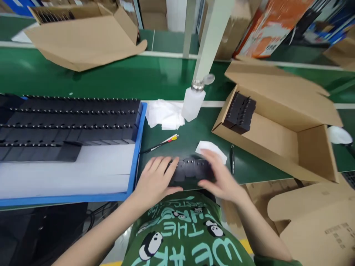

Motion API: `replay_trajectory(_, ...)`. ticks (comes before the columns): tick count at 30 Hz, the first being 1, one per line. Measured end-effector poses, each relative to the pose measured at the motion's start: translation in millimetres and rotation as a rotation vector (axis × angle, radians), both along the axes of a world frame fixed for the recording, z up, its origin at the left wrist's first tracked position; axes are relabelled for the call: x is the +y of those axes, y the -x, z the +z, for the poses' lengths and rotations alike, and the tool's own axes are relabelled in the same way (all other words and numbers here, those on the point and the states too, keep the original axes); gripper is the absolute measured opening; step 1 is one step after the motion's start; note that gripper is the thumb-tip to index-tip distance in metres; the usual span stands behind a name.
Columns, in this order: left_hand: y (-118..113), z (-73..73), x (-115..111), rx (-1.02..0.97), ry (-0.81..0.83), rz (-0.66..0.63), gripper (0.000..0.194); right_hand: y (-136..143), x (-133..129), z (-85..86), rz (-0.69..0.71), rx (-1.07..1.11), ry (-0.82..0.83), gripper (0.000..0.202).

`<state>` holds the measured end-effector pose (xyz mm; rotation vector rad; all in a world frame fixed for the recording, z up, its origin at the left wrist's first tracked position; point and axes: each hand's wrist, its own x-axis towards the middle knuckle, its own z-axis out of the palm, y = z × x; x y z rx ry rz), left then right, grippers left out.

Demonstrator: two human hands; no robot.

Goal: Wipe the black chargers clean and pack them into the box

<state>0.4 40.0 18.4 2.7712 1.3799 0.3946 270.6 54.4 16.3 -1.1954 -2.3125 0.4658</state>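
In the head view, we have a short row of black parts [190, 168] lying at the near edge of the bench, between our 2 hands. Our left hand [155, 181] lies over the left end, fingers stretched and thumb apart; our right hand [220, 177] curves about the right end, blurred. Both are at the row, but we cannot tell how firmly either closes on it. At least 3 parts show between them, side by side, with small holes along the upper edge.

We judge the parts light and stiff, probably moulded plastic, with smooth faces that could slide under dry fingertips. The row may come apart in the middle if we lift it by 1 end, so we would take it at both ends and press inward, keeping off the toothed edges, which look the most fragile.

The green worktop [191, 135] looks flat and smooth. On it we see white wipes [166, 114], a bottle [193, 103] just beside them, thin leads [163, 142], a white slip [212, 147] and a dark pen-like tool [232, 159]. To our left, a blue-rimmed tray [140, 136] bears long rows of similar parts; to our right, an open carton [313, 149] has a small group at its left end. Beyond stand a pale post [213, 33] and an orange box [280, 26].
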Motion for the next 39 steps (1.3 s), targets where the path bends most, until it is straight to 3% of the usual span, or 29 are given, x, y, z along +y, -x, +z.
replay_trajectory(2,13,4.9,-6,-0.084,0.052,0.006,0.09,-20,7,-2.0,-0.193,0.086,-0.003,0.059)
replay_trajectory(4,25,6.3,-12,-0.191,0.131,0.063,0.091,-34,14,-12.6,-0.364,-0.019,-0.037,0.048)
replay_trajectory(7,31,2.2,-16,-0.257,0.239,0.138,0.089,-38,20,-29.9,-0.41,-0.19,-0.052,0.029)
replay_trajectory(9,25,-2.3,-14,-0.251,0.222,0.12,0.088,-34,18,-31.8,-0.476,-0.136,-0.096,0.016)
replay_trajectory(12,12,-6.6,-2,-0.24,0.104,0.052,0.076,-31,5,-17.8,-0.553,0.18,-0.079,0.013)
replay_trajectory(15,5,-5.1,9,-0.233,0.042,-0.018,0.059,-34,-15,0.8,-0.557,0.556,0.102,0.024)
replay_trajectory(17,3,0.7,14,-0.218,0.031,-0.041,0.055,-34,-28,8.7,-0.596,0.675,0.154,0.028)
replay_trajectory(19,-1,10.1,18,-0.2,0.012,-0.057,0.058,-27,-37,12.4,-0.636,0.656,0.085,0.027)
replay_trajectory(21,-9,20.3,22,-0.158,0.011,-0.082,0.065,-13,-41,13.0,-0.564,0.532,-0.045,0.024)
replay_trajectory(23,-21,27.1,27,-0.093,0.039,-0.108,0.069,4,-41,10.9,-0.359,0.36,-0.162,0.027)
replay_trajectory(26,-36,26.8,34,-0.044,0.085,-0.131,0.049,26,-41,4.0,-0.113,0.142,-0.238,0.031)
replay_trajectory(29,-41,20.1,37,-0.065,0.113,-0.121,0.039,36,-43,-2.1,-0.112,0.023,-0.244,0.035)
replay_trajectory(34,-36,16.6,37,-0.059,0.123,-0.143,0.041,42,-44,-0.7,-0.27,-0.119,-0.364,0.034)
replay_trajectory(39,-36,17.9,37,-0.059,0.125,-0.133,0.043,47,-39,3.3,-0.183,-0.16,-0.338,0.03)
